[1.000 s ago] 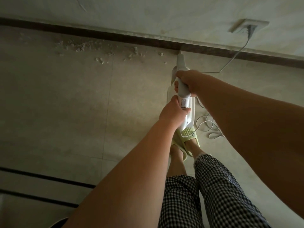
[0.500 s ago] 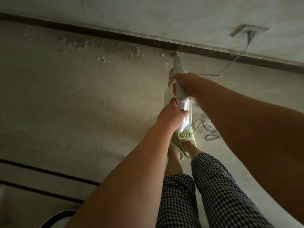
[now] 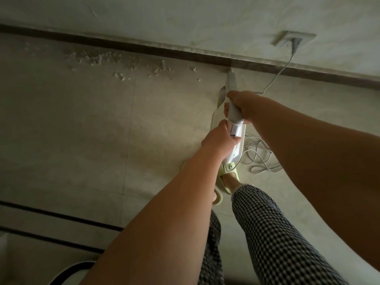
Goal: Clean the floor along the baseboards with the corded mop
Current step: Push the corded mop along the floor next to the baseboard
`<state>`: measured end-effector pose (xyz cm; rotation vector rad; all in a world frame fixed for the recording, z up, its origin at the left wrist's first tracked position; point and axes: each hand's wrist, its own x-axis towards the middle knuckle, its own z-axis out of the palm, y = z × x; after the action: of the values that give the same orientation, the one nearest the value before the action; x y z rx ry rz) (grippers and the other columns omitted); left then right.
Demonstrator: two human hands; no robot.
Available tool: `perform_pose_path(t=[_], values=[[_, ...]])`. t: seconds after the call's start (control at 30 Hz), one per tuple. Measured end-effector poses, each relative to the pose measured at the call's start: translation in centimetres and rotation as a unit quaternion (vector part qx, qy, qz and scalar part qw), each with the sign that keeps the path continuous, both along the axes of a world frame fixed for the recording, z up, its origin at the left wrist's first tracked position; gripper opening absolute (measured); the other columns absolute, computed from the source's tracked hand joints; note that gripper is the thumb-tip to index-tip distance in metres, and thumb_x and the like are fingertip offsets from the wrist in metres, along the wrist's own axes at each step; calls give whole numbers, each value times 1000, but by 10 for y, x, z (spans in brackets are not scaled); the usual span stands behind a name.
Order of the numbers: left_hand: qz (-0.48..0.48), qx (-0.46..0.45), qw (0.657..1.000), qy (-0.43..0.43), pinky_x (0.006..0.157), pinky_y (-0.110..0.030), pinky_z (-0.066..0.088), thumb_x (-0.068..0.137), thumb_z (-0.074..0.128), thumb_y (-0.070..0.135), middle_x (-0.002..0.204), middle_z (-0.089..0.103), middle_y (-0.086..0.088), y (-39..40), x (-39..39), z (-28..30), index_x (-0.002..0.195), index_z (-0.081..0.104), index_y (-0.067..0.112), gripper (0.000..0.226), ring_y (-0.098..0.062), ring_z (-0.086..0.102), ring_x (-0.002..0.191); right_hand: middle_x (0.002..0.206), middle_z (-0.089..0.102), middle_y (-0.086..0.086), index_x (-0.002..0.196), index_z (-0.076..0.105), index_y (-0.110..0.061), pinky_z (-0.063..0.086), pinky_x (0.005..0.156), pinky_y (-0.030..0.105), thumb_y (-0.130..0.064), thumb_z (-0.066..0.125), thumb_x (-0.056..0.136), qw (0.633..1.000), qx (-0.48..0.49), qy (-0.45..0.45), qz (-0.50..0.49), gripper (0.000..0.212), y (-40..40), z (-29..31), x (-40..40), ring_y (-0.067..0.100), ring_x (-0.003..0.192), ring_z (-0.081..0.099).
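Presently: mop (image 3: 233, 118), white, corded. We grip its handle with right hand (image 3: 241, 105) high and left hand (image 3: 217, 139) below for steering; its tip meets the baseboard (image 3: 144, 49). Crumbs (image 3: 98, 58) lie leftward. Cord (image 3: 259, 157) coils beside our feet, possibly slack, running to the wall socket (image 3: 294, 39).

Bare forearms; black-white checked trousers (image 3: 275, 233), frayed hems; pale green slide sandals (image 3: 230, 173).

Both bare arms stretched forward and down, converging on the corded mop (image 3: 234, 112). Right hand (image 3: 243, 108) wrapped around its upper handle, knuckles up. Left hand (image 3: 218, 140) clamped just below on the white body, fingers curled round it, forearm running beneath the right arm.
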<state>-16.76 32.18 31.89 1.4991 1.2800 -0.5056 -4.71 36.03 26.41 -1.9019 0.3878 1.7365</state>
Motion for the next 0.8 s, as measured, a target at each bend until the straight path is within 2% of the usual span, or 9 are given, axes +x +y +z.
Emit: perform_pose_path(t=[0.13, 0.33, 0.5, 0.63, 0.8], values=[[-4, 1, 1000, 9, 94, -44, 48, 93, 60, 36, 121, 62, -9, -6, -2, 0, 127, 43, 14, 44, -30, 60, 110, 63, 50, 4, 91, 48, -9, 45, 40, 19, -24, 52, 97, 1000, 0, 1, 3, 17, -5, -2, -3, 13, 49, 48], [-12, -6, 1000, 16, 92, -39, 47, 93, 60, 34, 121, 62, -8, -6, -28, -1, 127, 44, 14, 42, -29, 59, 111, 63, 48, 4, 96, 48, -8, 46, 41, 19, -21, 52, 97, 1000, 0, 9, -29, 14, -9, -1, -30, 13, 50, 48], [-14, -9, 1000, 19, 91, -40, 47, 93, 60, 33, 118, 63, -8, -6, -61, 0, 125, 44, 14, 40, -30, 60, 109, 62, 47, 4, 88, 48, -8, 46, 48, 26, -22, 51, 98, 999, -8, 27, -36, 17, -8, 2, -62, 13, 50, 47], [-8, -12, 1000, 21, 93, -44, 48, 93, 61, 34, 116, 63, -8, -3, -87, 2, 125, 44, 15, 41, -31, 60, 107, 61, 47, 4, 83, 47, -8, 45, 50, 25, -23, 50, 98, 999, -10, 32, -30, 21, -3, 6, -89, 12, 50, 45], [-7, -7, 1000, 28, 94, -45, 48, 92, 61, 36, 118, 63, -8, 4, -114, 0, 125, 44, 15, 43, -31, 60, 110, 61, 46, 4, 101, 47, -7, 45, 39, 18, -23, 50, 99, 998, -2, 41, -44, 16, 3, 6, -116, 12, 48, 45]])
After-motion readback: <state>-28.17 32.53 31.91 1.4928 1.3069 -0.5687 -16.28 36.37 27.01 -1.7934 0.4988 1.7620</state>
